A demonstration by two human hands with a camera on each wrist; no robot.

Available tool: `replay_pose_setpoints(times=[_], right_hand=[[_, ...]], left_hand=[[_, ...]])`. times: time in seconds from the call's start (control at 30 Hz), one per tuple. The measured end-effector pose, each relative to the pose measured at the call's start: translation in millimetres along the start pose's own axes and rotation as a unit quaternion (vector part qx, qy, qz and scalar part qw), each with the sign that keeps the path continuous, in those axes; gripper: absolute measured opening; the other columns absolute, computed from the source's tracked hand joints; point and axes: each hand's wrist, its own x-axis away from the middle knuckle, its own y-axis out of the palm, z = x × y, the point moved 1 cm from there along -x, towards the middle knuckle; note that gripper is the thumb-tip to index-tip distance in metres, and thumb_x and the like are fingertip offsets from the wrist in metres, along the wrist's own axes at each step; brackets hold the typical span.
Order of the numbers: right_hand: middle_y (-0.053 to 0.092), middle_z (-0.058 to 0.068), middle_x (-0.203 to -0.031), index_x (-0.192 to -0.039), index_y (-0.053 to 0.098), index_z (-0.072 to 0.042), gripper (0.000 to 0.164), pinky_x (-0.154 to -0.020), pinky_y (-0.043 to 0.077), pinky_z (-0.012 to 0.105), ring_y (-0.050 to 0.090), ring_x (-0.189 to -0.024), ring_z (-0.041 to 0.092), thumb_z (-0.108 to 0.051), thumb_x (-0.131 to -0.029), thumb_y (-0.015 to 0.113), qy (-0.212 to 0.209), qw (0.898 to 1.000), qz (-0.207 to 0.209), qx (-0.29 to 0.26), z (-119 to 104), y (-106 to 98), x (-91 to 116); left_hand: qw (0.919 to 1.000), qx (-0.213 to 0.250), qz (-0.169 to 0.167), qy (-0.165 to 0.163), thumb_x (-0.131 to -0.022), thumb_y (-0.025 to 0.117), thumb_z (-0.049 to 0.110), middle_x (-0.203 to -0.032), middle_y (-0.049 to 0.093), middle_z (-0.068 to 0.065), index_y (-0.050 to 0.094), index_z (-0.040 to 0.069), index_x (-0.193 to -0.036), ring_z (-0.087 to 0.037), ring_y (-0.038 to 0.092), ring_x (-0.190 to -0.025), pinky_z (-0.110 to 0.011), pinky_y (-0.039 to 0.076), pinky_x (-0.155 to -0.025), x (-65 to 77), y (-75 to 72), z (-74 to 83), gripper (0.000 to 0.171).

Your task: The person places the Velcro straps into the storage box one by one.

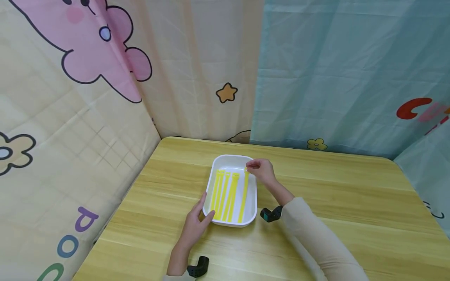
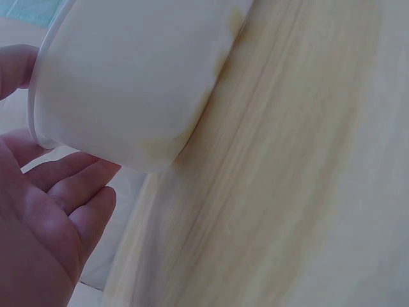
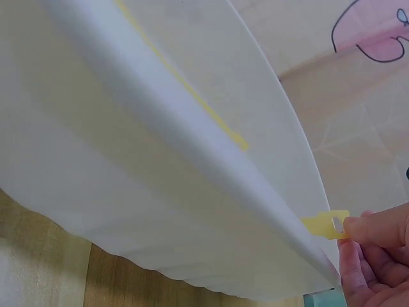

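A white plastic tray (image 1: 229,224) with a raised rim stands on the wooden table. Several yellow plastic strips (image 1: 219,191), each with a wider slotted end, lie lengthwise in its left and middle parts. My left hand (image 1: 195,222) holds the tray's near left corner, thumb on the front rim; in the left wrist view the other fingers (image 2: 83,185) are loosely bent beside the wall. At the far right rim my right hand (image 1: 261,171) pinches the slotted end of another yellow strip (image 3: 324,224) between thumb and finger. That strip's length runs down along the tray's right side.
The wooden table (image 1: 351,195) stretches away on both sides of the tray. Printed cloth curtains (image 1: 197,78) hang behind it and at the left. A black wrist camera (image 1: 271,214) sits by the right wrist, another black camera (image 1: 198,267) by the left.
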Motion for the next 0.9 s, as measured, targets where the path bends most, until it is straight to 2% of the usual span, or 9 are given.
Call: replay_pose_setpoints(times=[0.3,0.63,0.7,0.87,0.9], right_hand=[[0.065,0.013,-0.093,-0.097,0.069,0.001,0.015,-0.075,0.053,0.030,0.059,-0.080,0.024,0.001,-0.082,0.067,-0.005,1.000,0.019,0.011,2,2,0],[0.065,0.014,-0.092,-0.097,0.069,0.003,0.015,-0.076,0.053,0.032,0.059,-0.081,0.025,0.002,-0.082,0.066,-0.017,0.999,0.045,-0.005,10,5,2],[0.066,0.014,-0.092,-0.096,0.069,0.003,0.015,-0.076,0.053,0.032,0.059,-0.081,0.025,0.003,-0.081,0.066,-0.023,0.999,0.048,-0.004,11,5,2],[0.066,0.013,-0.092,-0.096,0.069,0.001,0.015,-0.075,0.053,0.031,0.060,-0.082,0.023,-0.001,-0.082,0.067,-0.003,0.998,0.058,-0.024,15,3,7],[0.066,0.013,-0.091,-0.096,0.069,0.001,0.015,-0.075,0.053,0.030,0.060,-0.082,0.023,-0.002,-0.082,0.067,0.001,0.997,0.062,-0.035,17,2,9]], left_hand=[[1.0000,0.005,-0.002,-0.001,-0.090,0.060,0.017,-0.145,0.029,-0.008,0.028,0.008,-0.144,-0.027,0.025,-0.132,-0.045,0.023,-0.105,-0.3,0.2,0.0,0.064],[1.0000,-0.001,-0.004,-0.001,-0.090,0.061,0.017,-0.146,0.028,-0.011,0.028,0.008,-0.144,-0.032,0.025,-0.132,-0.050,0.024,-0.103,0.2,0.3,-0.4,0.065],[1.0000,0.003,-0.005,-0.008,-0.090,0.061,0.016,-0.145,0.028,-0.011,0.028,0.007,-0.144,-0.031,0.025,-0.132,-0.049,0.023,-0.104,1.0,-0.2,5.1,0.064],[0.9998,0.013,-0.009,-0.008,-0.090,0.061,0.017,-0.146,0.028,-0.010,0.027,0.008,-0.144,-0.030,0.024,-0.132,-0.048,0.022,-0.104,1.2,0.5,3.3,0.065],[0.9999,0.013,-0.007,-0.005,-0.090,0.061,0.019,-0.146,0.028,-0.009,0.027,0.009,-0.145,-0.029,0.024,-0.133,-0.048,0.022,-0.104,0.9,1.4,-2.5,0.065]])
